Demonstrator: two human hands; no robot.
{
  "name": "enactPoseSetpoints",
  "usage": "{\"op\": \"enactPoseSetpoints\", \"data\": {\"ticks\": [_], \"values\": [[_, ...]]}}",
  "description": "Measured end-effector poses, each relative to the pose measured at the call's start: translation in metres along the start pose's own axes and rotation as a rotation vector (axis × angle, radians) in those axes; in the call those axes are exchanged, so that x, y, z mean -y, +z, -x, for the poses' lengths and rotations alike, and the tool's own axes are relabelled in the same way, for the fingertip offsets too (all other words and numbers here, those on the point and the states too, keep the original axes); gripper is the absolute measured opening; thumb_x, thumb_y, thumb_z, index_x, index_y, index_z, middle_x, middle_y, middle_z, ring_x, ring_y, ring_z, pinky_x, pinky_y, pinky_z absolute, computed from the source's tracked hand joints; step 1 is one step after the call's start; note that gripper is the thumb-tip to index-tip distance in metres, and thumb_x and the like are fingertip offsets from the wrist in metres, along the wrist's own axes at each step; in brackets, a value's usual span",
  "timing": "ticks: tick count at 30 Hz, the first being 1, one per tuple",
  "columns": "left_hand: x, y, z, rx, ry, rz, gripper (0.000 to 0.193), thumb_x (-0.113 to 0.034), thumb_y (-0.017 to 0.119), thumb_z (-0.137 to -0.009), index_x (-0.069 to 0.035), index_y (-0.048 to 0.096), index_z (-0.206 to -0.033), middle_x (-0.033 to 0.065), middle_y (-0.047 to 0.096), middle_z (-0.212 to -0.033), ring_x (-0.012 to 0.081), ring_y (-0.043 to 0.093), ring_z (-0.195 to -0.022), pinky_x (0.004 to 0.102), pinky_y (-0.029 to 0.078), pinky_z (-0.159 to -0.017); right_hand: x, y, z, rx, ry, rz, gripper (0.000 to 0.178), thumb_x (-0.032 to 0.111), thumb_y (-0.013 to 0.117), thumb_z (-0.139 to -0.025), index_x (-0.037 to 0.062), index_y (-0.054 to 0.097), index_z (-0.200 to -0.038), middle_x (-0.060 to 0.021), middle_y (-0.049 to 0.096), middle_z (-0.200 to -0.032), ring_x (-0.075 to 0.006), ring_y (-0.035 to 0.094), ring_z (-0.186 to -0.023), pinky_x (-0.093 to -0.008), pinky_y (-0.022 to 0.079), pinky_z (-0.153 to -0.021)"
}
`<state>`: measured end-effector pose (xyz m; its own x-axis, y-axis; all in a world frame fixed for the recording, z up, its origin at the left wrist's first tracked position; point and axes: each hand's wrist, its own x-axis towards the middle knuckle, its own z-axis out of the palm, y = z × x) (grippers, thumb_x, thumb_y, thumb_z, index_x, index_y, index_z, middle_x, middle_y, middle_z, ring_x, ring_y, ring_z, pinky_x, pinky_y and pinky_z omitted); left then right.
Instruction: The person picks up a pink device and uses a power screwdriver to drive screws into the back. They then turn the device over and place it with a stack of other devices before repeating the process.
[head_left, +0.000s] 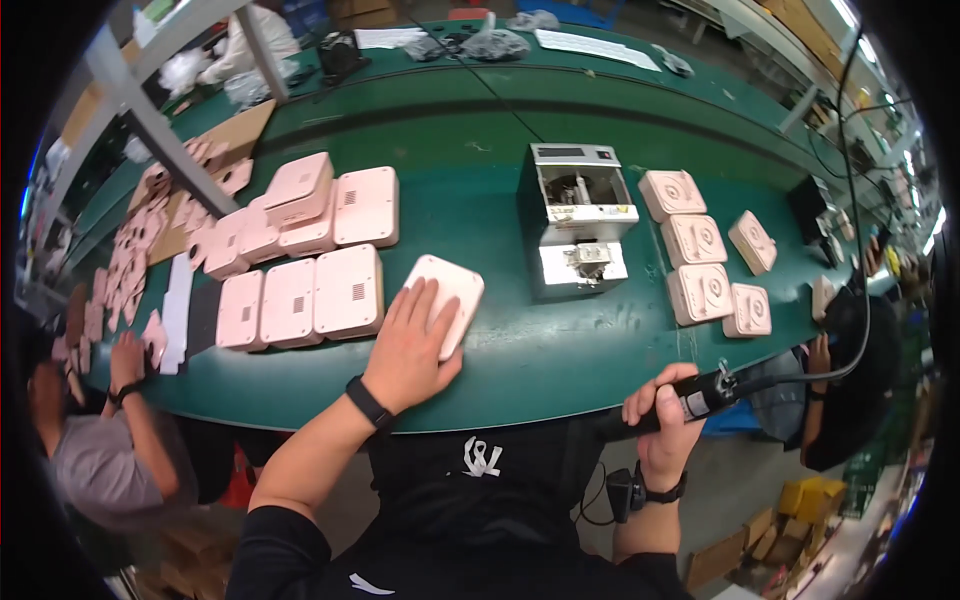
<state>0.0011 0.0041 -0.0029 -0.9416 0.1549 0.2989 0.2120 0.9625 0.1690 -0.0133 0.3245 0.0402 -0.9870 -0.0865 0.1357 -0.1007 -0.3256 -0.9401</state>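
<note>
By the left hand, fingers outstretched, a pink case is being steadied on the table; by the right hand, a black corded tool is being clasped. Even, light palm pressure is being judged best against sliding.

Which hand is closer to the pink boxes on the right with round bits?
Right. The right hand, gripping a black tool, is on the person's side of those boxes. The left hand is farther off, on another pink box left of the silver machine.
</note>
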Motion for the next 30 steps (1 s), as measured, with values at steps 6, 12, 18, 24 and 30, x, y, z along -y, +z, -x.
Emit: {"op": "enactPoseSetpoints", "data": {"ticks": [6,12,18,24,30], "values": [[-0.015,-0.002,-0.015,0.186,0.489,0.274,0.064,-0.032,0.072,-0.077,-0.008,0.056,-0.134,0.0238,0.045,-0.143,0.0403,0.040,-0.137,0.0546,0.026,-0.118,0.030,0.034,-0.077,0.108,-0.268,-0.055,0.015,0.023,0.054,-0.098,0.0097,0.048,-0.102,-0.0042,0.049,-0.068,-0.0159,0.048,-0.054,-0.0332,0.044,-0.055],[-0.020,0.009,-0.039,0.085,0.464,0.440,0.073,-0.034,0.079,-0.072,-0.018,0.054,-0.139,0.0193,0.041,-0.148,0.0393,0.041,-0.137,0.0529,0.032,-0.115,0.040,0.072,-0.159,0.135,-0.397,0.090,0.017,0.021,0.054,-0.097,0.0046,0.051,-0.095,-0.0059,0.052,-0.068,-0.0170,0.051,-0.055,-0.0341,0.045,-0.055],[-0.008,0.027,-0.028,0.214,0.212,0.706,0.082,-0.037,0.085,-0.068,-0.018,0.053,-0.141,0.0178,0.043,-0.144,0.0384,0.048,-0.129,0.0470,0.043,-0.106,0.023,0.076,-0.182,0.121,-0.340,0.127,0.018,0.020,0.055,-0.097,0.0032,0.051,-0.092,-0.0071,0.053,-0.068,-0.0176,0.052,-0.054,-0.0348,0.045,-0.054],[-0.009,0.034,-0.030,0.203,0.136,0.731,0.085,-0.036,0.087,-0.065,-0.019,0.053,-0.141,0.0170,0.046,-0.138,0.0366,0.054,-0.122,0.0430,0.049,-0.099,0.026,0.072,-0.174,0.159,-0.255,0.153,0.018,0.022,0.054,-0.098,0.0048,0.052,-0.094,-0.0064,0.052,-0.067,-0.0177,0.051,-0.055,-0.0347,0.045,-0.055],[-0.007,0.036,-0.035,0.167,0.182,0.739,0.084,-0.030,0.086,-0.066,-0.020,0.051,-0.142,0.0170,0.046,-0.137,0.0365,0.056,-0.116,0.0424,0.050,-0.097,0.025,0.063,-0.160,0.185,-0.258,0.077,0.019,0.025,0.051,-0.099,0.0056,0.051,-0.096,-0.0057,0.050,-0.067,-0.0176,0.050,-0.056,-0.0346,0.044,-0.057]]}}
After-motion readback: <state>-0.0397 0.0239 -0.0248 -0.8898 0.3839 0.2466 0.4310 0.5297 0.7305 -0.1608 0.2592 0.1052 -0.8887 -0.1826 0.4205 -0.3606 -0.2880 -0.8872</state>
